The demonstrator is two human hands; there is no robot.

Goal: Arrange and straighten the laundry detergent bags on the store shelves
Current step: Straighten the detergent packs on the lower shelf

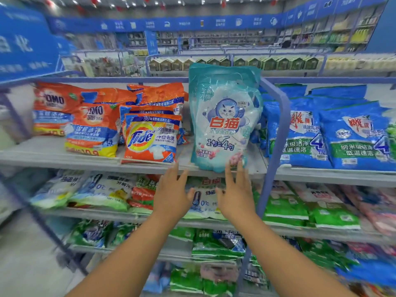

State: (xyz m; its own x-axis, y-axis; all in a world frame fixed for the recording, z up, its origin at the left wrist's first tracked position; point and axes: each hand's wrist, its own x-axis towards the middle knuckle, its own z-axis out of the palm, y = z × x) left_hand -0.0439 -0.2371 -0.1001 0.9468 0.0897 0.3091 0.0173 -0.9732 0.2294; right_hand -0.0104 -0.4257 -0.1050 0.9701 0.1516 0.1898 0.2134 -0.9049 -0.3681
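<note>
Both hands are spread, fingers straight, gripping nothing. The right hand has its fingertips at the bottom edge of the teal cat-logo detergent bag, which stands upright at twelve o'clock on the top shelf. The left hand reaches beside it, the orange Tide bag at eleven o'clock.

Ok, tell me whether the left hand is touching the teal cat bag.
Apart. In the head view the left hand is open below the shelf edge, with bare shelf showing between its fingertips and the teal cat bag.
</note>
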